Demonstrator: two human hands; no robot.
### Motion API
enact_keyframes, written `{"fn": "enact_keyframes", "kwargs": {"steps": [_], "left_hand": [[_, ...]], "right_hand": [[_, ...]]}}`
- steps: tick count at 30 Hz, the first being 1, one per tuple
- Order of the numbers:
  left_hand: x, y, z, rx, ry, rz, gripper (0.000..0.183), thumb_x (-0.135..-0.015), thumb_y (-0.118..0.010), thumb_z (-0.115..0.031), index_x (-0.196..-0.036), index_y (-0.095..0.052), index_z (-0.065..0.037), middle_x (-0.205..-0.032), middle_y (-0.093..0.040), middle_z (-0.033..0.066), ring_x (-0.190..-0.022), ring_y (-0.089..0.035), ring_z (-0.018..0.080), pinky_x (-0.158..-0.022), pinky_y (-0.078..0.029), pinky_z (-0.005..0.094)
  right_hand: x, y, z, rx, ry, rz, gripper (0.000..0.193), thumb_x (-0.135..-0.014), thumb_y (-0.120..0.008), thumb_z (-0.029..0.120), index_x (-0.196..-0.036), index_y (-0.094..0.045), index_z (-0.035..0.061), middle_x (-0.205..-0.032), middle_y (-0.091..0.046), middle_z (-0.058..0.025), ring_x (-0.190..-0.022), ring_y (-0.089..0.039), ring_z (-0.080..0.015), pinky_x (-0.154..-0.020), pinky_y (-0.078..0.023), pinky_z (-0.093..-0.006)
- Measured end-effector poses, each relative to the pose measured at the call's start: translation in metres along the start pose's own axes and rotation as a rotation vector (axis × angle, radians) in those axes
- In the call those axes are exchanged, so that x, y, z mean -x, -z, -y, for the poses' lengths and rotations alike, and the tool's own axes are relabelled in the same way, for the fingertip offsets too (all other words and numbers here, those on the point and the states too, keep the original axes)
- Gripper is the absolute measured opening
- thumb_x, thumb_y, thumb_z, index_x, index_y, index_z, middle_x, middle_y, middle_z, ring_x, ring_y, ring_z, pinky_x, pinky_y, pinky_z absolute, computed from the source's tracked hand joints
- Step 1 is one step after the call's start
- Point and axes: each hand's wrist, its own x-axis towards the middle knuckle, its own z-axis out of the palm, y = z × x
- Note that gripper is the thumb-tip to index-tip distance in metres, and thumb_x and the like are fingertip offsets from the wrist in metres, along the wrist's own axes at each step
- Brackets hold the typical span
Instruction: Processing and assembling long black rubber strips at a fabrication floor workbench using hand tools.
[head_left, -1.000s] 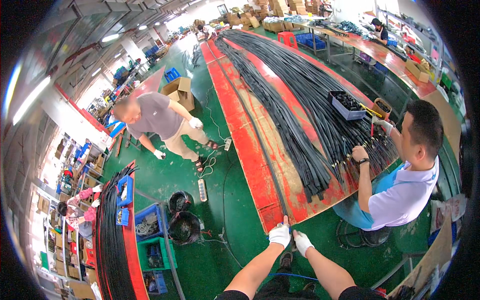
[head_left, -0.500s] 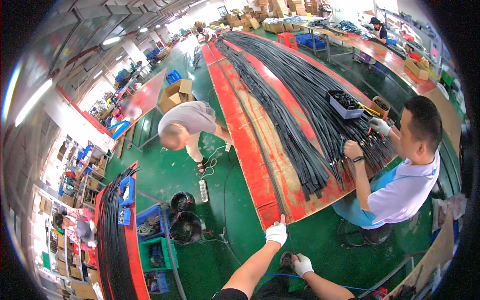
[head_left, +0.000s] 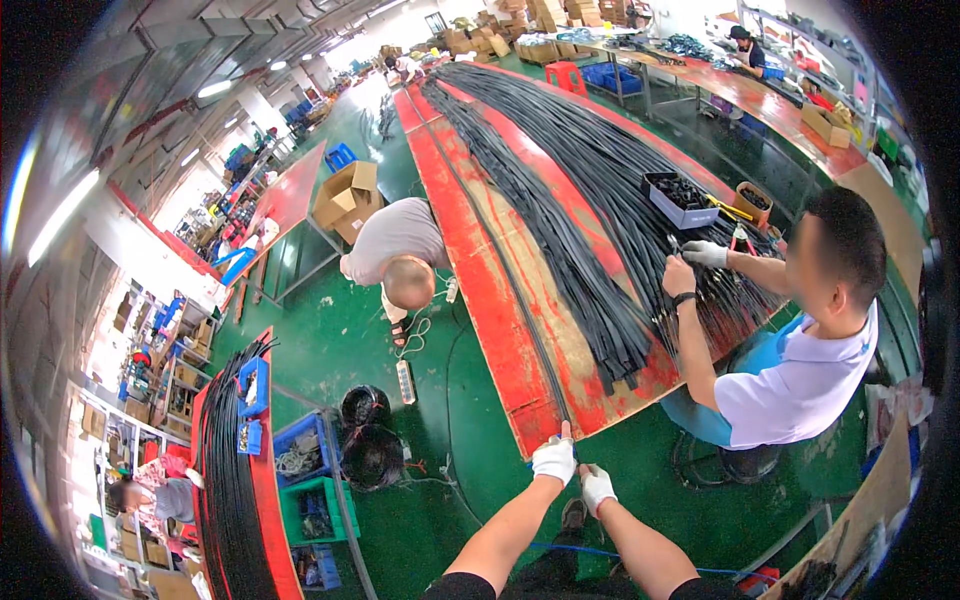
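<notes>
My left hand (head_left: 555, 458), in a white glove with bare fingertips, is closed on a long black cable (head_left: 548, 375) at the near end of the red table (head_left: 528, 415). From there the cable runs away along the table's left side. My right hand (head_left: 598, 487), gloved alike, is just right of and nearer than the left, below the table edge. Its fingers are curled, and what they hold, if anything, is too small to make out. Flat black sleeves (head_left: 590, 300) lie lengthwise on the table, beside a thick bundle of black cables (head_left: 600, 190).
At right a seated co-worker (head_left: 800, 370) works on cable ends beside a grey bin (head_left: 680, 202). Another person (head_left: 400, 245) bends at the table's left side. Black buckets (head_left: 372, 455), a power strip (head_left: 405, 382) and a blue cord (head_left: 600, 552) lie about the floor.
My right hand has moved up and forward, close to my left, which stays at the table end. The bending person has shifted right; the co-worker's hands have come together.
</notes>
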Motion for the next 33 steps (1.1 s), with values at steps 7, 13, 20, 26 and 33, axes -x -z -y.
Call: {"fn": "enact_keyframes", "kwargs": {"steps": [7,13,20,26,33], "left_hand": [[0.003,-0.007,0.013,0.016,0.015,0.017,0.082,-0.086,-0.066,-0.023,-0.162,-0.038,-0.008,-0.115,-0.070,0.0209,-0.097,-0.073,0.0381,-0.085,-0.058,0.0498],[0.012,0.005,0.002,-0.006,-0.032,-0.026,0.071,-0.093,-0.059,-0.021,-0.160,-0.040,-0.006,-0.111,-0.071,0.0214,-0.091,-0.074,0.0376,-0.081,-0.060,0.0491],[0.009,-0.001,0.012,-0.014,0.022,-0.001,0.082,-0.091,-0.067,-0.026,-0.163,-0.035,-0.007,-0.114,-0.070,0.0213,-0.096,-0.074,0.0370,-0.083,-0.060,0.0491],[0.008,0.006,0.013,-0.048,0.013,0.018,0.085,-0.089,-0.072,-0.029,-0.163,-0.035,-0.009,-0.115,-0.070,0.0195,-0.096,-0.074,0.0371,-0.082,-0.060,0.0494],[0.007,0.011,0.011,-0.020,-0.003,0.031,0.094,-0.084,-0.074,-0.029,-0.165,-0.032,-0.009,-0.117,-0.070,0.0197,-0.098,-0.073,0.0361,-0.087,-0.059,0.0471]], "right_hand": [[0.042,0.000,0.003,-0.139,-0.217,0.038,0.032,-0.109,-0.054,0.035,-0.106,-0.068,0.0066,-0.078,-0.055,-0.0014,-0.065,-0.049,-0.0139,-0.053,-0.041,-0.0325],[-0.012,0.007,-0.020,-0.219,-0.219,0.090,0.035,-0.109,-0.057,0.036,-0.109,-0.069,0.0028,-0.087,-0.064,-0.0046,-0.075,-0.057,-0.0169,-0.064,-0.048,-0.0351],[-0.022,-0.025,-0.006,-0.078,-0.082,-0.022,0.042,-0.109,-0.058,0.035,-0.127,-0.068,-0.0022,-0.104,-0.072,-0.0085,-0.087,-0.060,-0.0172,-0.078,-0.050,-0.0339],[-0.003,-0.019,-0.002,0.002,-0.088,0.013,0.039,-0.110,-0.056,0.033,-0.120,-0.070,-0.0018,-0.096,-0.070,-0.0067,-0.085,-0.058,-0.0163,-0.076,-0.049,-0.0335],[-0.011,-0.013,-0.007,-0.018,-0.056,0.002,0.035,-0.110,-0.055,0.032,-0.104,-0.071,0.0024,-0.086,-0.063,-0.0055,-0.080,-0.053,-0.0168,-0.073,-0.045,-0.0339]]}}
